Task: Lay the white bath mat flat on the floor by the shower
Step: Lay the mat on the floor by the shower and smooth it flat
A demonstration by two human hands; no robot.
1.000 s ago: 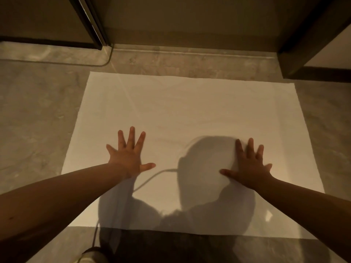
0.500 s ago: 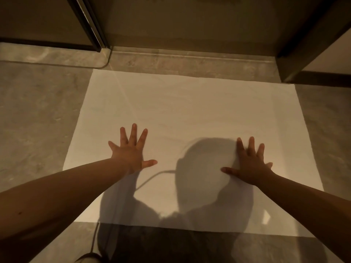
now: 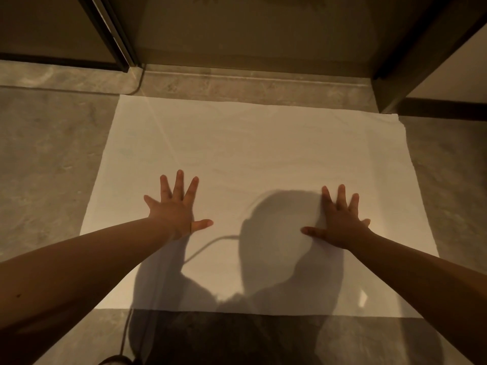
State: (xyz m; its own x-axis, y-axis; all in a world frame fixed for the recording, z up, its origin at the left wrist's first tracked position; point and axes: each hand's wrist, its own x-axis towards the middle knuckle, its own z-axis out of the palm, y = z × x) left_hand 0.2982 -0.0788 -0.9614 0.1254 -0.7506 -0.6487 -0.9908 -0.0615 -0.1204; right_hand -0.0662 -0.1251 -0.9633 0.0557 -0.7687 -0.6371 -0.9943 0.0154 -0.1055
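The white bath mat (image 3: 250, 154) lies spread flat on the grey stone floor, its far edge just short of the raised shower threshold (image 3: 250, 83). My left hand (image 3: 175, 209) rests palm down on the mat's left half with fingers spread. On the right half, my right hand (image 3: 340, 222) presses palm down, fingers apart too. Neither hand holds anything. My head and arms cast a shadow over the mat's near part.
A dark-framed glass shower door (image 3: 113, 32) stands at the back left. A dark door frame (image 3: 411, 56) rises at the back right. Grey floor (image 3: 47, 167) runs on both sides of the mat. A dark object (image 3: 116, 360) shows at the bottom edge.
Both hands stay flat on the mat in nearly the same spots; the view has shifted slightly so the mat and hands sit a little lower.
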